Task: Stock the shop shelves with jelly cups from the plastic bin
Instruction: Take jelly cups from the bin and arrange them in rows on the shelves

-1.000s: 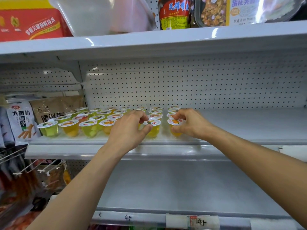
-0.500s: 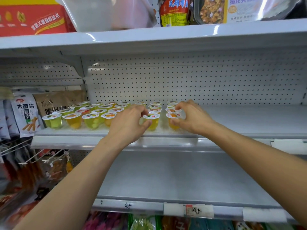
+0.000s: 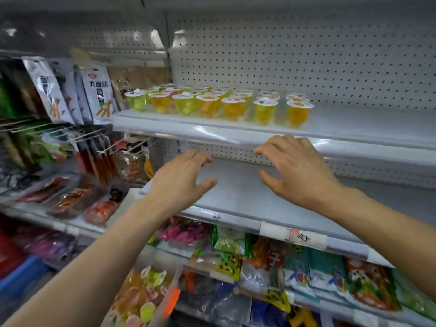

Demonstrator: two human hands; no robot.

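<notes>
Landmark: a long white metal shelf (image 3: 354, 131) is running across the middle of the view.
Jelly cups: small clear plastic jelly cups (image 3: 219, 102), yellow and green with white lids, are standing in rows on the shelf's left half.
Left hand: the left hand (image 3: 181, 182) is hovering below the shelf's front edge, fingers relaxed.
Right hand: the right hand (image 3: 297, 171) is hovering just under that edge, beneath the rightmost cups, fingers loosely spread.
Bin: a blurred clear plastic bin (image 3: 141, 300) is sitting well below the shelf.
Snack packets: white printed snack packets (image 3: 99, 93) are hanging just left of the shelf.
</notes>
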